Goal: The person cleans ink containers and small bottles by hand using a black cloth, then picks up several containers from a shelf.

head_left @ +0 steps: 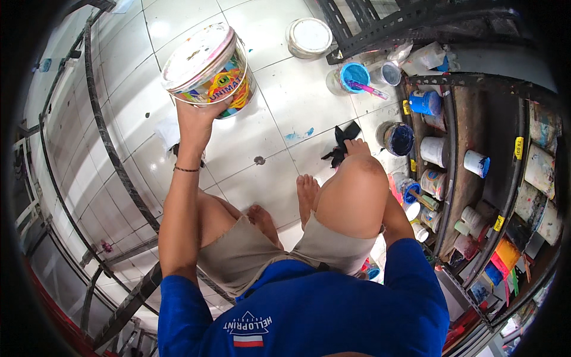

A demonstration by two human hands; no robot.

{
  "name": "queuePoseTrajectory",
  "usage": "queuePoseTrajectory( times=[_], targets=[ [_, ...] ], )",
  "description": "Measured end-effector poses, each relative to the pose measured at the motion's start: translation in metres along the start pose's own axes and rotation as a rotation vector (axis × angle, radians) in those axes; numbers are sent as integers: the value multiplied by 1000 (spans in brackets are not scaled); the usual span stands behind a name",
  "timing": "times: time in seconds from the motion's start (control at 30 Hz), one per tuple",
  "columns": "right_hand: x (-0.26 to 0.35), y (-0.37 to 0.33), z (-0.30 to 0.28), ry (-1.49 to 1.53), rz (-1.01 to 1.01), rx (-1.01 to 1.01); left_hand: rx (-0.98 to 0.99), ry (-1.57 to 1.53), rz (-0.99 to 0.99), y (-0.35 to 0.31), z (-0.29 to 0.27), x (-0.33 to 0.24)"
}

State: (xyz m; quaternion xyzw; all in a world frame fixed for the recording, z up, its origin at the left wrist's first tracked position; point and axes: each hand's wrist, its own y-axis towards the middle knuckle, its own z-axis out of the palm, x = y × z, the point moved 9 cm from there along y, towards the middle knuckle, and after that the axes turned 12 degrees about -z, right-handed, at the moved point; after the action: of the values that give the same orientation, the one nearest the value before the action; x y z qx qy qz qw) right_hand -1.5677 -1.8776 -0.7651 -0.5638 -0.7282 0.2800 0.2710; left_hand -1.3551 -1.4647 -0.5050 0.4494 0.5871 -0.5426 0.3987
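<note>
My left hand is closed at the near side of a paint bucket, by its wire handle. The bucket has a colourful printed wall, and its white lid is smeared with pink paint. Beyond my raised right knee show the fingers of my right hand, curled on a crumpled black cloth. The knee hides the rest of that hand. Blue paint marks spot the tiles to the left of the cloth.
On the right, a dark metal rack holds several paint tubs. A light blue paint tub with a pink-handled tool, a dark blue paint tub and a lidded white pail stand on the floor. Metal frame bars run along the left.
</note>
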Motion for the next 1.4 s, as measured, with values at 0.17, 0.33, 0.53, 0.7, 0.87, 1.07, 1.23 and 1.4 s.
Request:
queuePoseTrajectory(
  times=[0.17,0.33,0.53,0.7,0.87,1.07,1.23,1.4],
  targets=[
    [-10,-13,-50,608,17,-257,-5,-231,-42,-11,9,5],
    [-1,-76,-175,859,-209,-449,134,-401,-40,-18,40,-16],
    [43,-189,-321,1047,-225,-796,309,-710,-71,-41,76,-43],
    [88,-222,-353,1331,-327,-943,377,-694,-84,-74,93,-65],
    [84,-224,-297,2084,-588,-988,399,-710,-10,-94,94,-70],
    [99,-237,-288,2269,-798,-956,363,-734,-9,-115,85,-66],
    [91,-234,-281,2387,-706,-1112,335,-683,30,-143,95,-88],
    [120,-252,-332,1756,-626,-1293,294,-593,113,-166,100,-105]
  ],
)
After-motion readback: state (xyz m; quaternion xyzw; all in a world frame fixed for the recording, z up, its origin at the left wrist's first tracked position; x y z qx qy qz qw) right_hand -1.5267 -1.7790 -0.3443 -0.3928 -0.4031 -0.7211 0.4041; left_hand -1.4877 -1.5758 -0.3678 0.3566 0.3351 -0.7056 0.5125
